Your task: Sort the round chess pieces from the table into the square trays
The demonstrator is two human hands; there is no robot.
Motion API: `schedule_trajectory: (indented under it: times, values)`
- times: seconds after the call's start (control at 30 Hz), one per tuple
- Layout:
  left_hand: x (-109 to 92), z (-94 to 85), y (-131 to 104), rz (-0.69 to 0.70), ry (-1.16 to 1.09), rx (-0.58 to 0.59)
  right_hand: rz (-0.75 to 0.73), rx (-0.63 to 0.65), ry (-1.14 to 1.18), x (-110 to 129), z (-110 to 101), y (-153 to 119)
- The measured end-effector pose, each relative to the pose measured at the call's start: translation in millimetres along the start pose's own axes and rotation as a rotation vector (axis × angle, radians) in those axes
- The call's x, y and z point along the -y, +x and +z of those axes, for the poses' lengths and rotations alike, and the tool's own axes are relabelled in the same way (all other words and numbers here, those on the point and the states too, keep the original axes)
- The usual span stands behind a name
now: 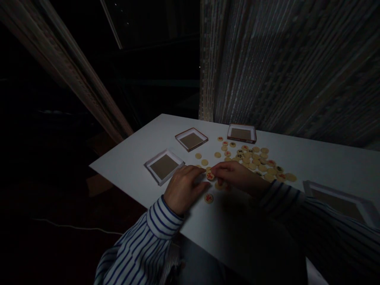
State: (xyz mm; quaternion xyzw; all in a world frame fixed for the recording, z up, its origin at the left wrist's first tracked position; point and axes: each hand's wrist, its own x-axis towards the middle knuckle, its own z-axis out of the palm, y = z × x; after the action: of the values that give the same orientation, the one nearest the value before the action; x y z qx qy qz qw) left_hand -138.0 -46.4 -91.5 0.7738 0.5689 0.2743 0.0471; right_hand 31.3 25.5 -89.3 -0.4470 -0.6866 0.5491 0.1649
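A round xiangqi piece (209, 175) with a red character is pinched in the fingertips of my right hand (237, 177), tilted towards me just above the table. My left hand (184, 187) is beside it, thumb and index finger apart, with the index fingertip close to the piece's left edge; I cannot tell if it touches. Another red-marked piece (208, 198) lies flat on the table in front of my hands. Blank-side-up pieces, such as one pale disc (204, 162), lie just beyond my fingers. My right hand's shadow partly hides a few pieces under it.
A loose heap of pieces (255, 161), some with red or black characters, spreads across the white table (133, 158). Shallow box halves stand around it: one at left (164, 166), one behind (191, 139), one at back right (242, 133), one by my right sleeve (341, 202). String curtains hang behind.
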Motion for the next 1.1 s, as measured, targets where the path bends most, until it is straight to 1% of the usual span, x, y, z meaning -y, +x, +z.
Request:
schedule_trajectory:
  times: [0.13,0.23,0.27,0.33,0.4,0.47,0.53,0.6,0.67,0.7,0.77,0.83,0.9,0.93,1.03,1.1]
  values:
    - [-12,7.5,8,0.036,-0.034,-0.039,-0.031,0.015,0.073,-2,-2,-2]
    - [-13,8.2,11,0.015,-0.038,-0.029,-0.065,0.002,-0.026,-2,-5,-6]
    - [-12,7.9,11,0.003,-0.030,-0.007,-0.094,-0.012,-0.111,-3,-7,-8]
    - [-10,7.3,13,-0.028,0.002,0.063,-0.202,-0.026,-0.372,-5,-10,-11]
    - [-6,7.8,15,-0.053,0.046,0.145,-0.338,-0.005,-0.674,-8,-12,-14]
    - [-3,9.8,17,-0.065,0.086,0.207,-0.436,0.026,-0.897,-11,-13,-15]
    - [-1,12.9,21,-0.067,0.115,0.249,-0.461,0.041,-1.003,-12,-12,-15]
    - [0,16.1,24,-0.066,0.141,0.282,-0.463,0.042,-1.042,-12,-11,-15]
    - [1,18.4,27,-0.060,0.168,0.313,-0.464,0.033,-1.006,-11,-12,-16]
    - [1,19.0,28,-0.055,0.180,0.326,-0.440,0.020,-0.944,-10,-13,-17]
    - [2,19.1,29,-0.047,0.191,0.342,-0.323,-0.023,-0.717,-10,-16,-18]
    - [1,18.1,28,-0.038,0.183,0.333,-0.189,-0.058,-0.422,-12,-20,-19]
    - [-3,17.0,26,-0.025,0.154,0.276,-0.108,-0.084,-0.182,-14,-26,-20]
    - [-6,16.7,25,-0.013,0.132,0.236,-0.087,-0.091,-0.101,-15,-28,-21]
    - [-20,18.3,24,0.044,0.045,0.117,-0.023,-0.116,0.012,-17,-35,-26]
    - [-30,21.5,25,0.101,-0.004,0.066,-0.001,-0.109,0.039,-17,-38,-30]
